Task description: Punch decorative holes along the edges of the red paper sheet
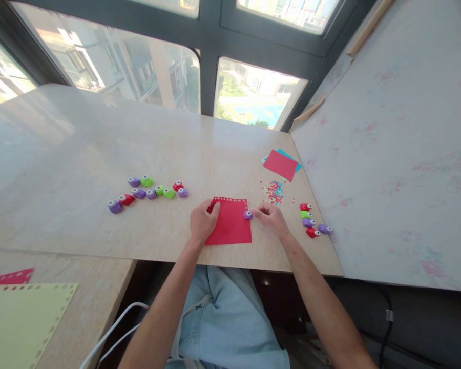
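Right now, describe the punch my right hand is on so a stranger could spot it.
On the beige table, find the red sheet under both hands. The purple punch sits at its right edge, at the right hand. It alone touches the paper; other punches lie in clusters apart.

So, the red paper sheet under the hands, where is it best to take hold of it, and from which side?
Probably at its near edge, from the person's side. The red sheet lies flat, its near edge close to the table edge. The left hand rests on its left side, and the purple punch in the right hand sits at its right edge.
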The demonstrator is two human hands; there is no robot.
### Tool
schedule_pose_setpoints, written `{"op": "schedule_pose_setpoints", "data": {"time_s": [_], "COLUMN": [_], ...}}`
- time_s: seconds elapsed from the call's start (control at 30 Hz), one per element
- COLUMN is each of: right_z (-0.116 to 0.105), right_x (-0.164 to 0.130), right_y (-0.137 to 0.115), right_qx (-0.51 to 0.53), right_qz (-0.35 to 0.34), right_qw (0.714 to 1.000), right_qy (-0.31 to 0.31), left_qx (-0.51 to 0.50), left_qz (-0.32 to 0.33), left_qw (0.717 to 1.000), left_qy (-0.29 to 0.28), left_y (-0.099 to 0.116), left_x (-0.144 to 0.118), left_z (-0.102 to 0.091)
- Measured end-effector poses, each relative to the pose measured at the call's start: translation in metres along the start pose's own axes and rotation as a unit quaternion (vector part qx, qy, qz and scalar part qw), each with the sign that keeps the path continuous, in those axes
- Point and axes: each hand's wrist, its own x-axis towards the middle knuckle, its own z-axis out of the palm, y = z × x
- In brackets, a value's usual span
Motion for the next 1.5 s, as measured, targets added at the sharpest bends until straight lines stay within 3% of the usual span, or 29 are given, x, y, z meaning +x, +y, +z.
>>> {"op": "schedule_pose_setpoints", "data": {"time_s": [0.37, 0.7, 1.03, 1.17, 1.3, 1.5], "right_z": [-0.003, -0.014, -0.014, -0.016, -0.008, 0.022], "right_x": [0.01, 0.026, 0.028, 0.023, 0.011, -0.01], "right_y": [-0.006, -0.02, -0.023, -0.018, -0.01, -0.001], "right_qx": [-0.052, -0.165, -0.189, -0.157, -0.136, -0.137], "right_qz": [0.047, 0.056, 0.056, 0.059, 0.015, -0.028], "right_qw": [0.996, 0.974, 0.965, 0.974, 0.983, 0.987], "right_qy": [-0.061, -0.142, -0.171, -0.154, -0.122, 0.079], "left_qx": [0.004, 0.01, 0.02, 0.004, -0.014, -0.04], "left_qz": [-0.004, -0.011, -0.018, -0.01, 0.004, 0.008], "left_qw": [1.0, 1.0, 1.0, 1.0, 1.0, 0.999], "left_qy": [-0.005, -0.008, -0.012, -0.014, -0.015, -0.01], "left_y": [0.003, 0.003, 0.002, 0.001, 0.0, -0.004], "left_x": [0.0, -0.001, 0.0, -0.001, -0.002, -0.005], "left_z": [-0.001, -0.001, -0.002, -0.003, -0.004, -0.007]}}
